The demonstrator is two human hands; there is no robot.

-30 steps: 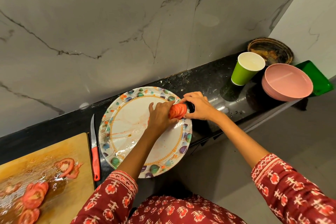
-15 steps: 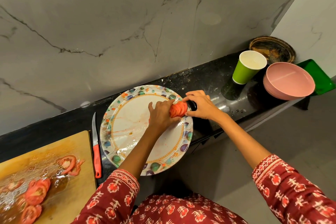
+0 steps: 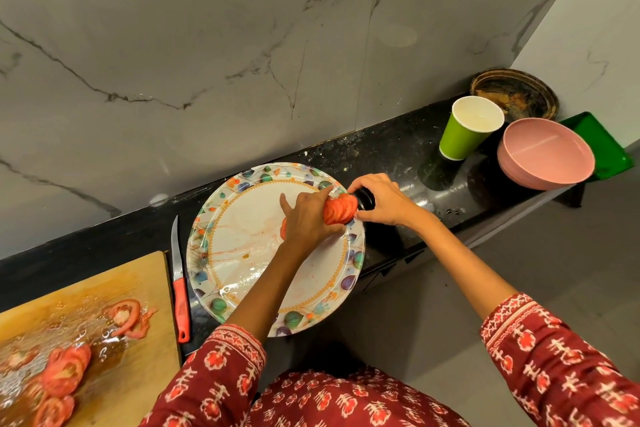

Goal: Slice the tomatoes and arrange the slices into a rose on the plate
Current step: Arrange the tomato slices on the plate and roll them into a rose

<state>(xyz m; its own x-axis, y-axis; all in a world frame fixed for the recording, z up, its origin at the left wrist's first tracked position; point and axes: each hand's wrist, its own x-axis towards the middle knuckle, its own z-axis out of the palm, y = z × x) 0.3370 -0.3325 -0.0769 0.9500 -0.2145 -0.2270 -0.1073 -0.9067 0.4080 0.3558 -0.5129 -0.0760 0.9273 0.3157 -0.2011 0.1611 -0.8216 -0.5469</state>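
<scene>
Here the left hand (image 3: 306, 218) curls round a roll of tomato slices (image 3: 340, 210) at the far right rim of the plate (image 3: 242, 255), while the right hand (image 3: 382, 199) pinches the roll's other end. No writing is readable. The plate sits on a black speckled desk (image 3: 391, 152) under a grey marble wall (image 3: 242, 45). Left of the plate lie a knife (image 3: 180, 284) and a wet chopping board (image 3: 104, 333) with more slices (image 3: 64, 371); right, a green cup (image 3: 467, 128) and pink bowl (image 3: 545, 154).

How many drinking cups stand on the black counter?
1. The green paper cup stands upright at the right end of the counter, just left of the pink bowl. I see no other cups.
</scene>
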